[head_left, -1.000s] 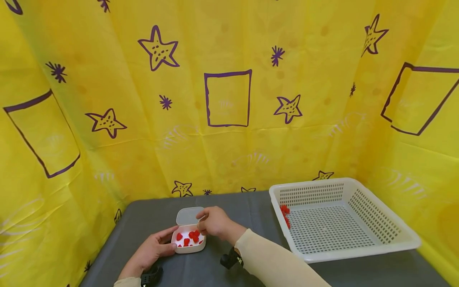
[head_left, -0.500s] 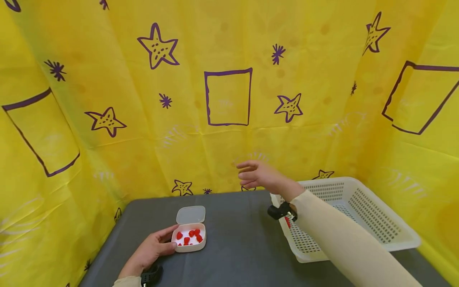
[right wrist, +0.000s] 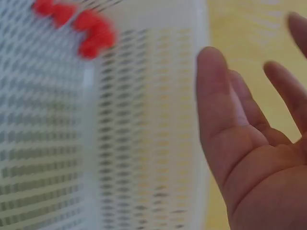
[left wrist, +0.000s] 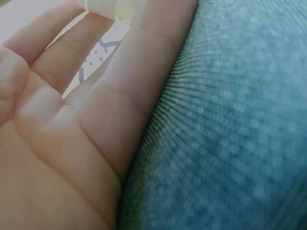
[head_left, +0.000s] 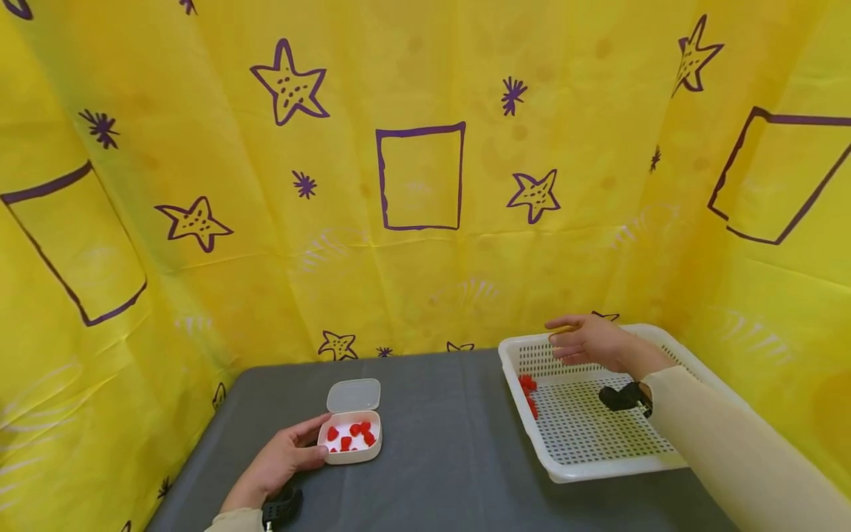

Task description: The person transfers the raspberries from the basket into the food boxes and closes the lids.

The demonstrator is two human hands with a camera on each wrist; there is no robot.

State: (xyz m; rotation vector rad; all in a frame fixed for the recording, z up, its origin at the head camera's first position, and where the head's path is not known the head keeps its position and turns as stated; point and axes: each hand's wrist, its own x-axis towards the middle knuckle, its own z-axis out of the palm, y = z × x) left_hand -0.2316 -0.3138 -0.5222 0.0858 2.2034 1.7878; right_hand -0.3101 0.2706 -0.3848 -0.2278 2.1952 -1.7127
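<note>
My left hand (head_left: 282,459) holds the left side of a small cream box (head_left: 355,458), with the thumb at the front and the fingers further back. The box stands on the table with its translucent lid (head_left: 354,396) hinged back. Several small red pieces (head_left: 346,443) lie inside on a white bottom; their kind is too small to tell. In the left wrist view the fingertips touch the pale box (left wrist: 103,7). Over the back of the white perforated basket (head_left: 555,473) hovers my right hand (head_left: 595,343), fingers relaxed and apart. Nothing shows between its fingers (right wrist: 213,96) in the right wrist view.
More red pieces (head_left: 530,395) lie in the basket against its left wall; the right wrist view shows these red pieces (right wrist: 96,31) blurred. Grey cloth covers the table (head_left: 439,443). A yellow patterned curtain (head_left: 425,295) encloses the back and both sides.
My right hand has left the box and moved right, first up over the table, then above the basket. The left hand has stayed at the box.
</note>
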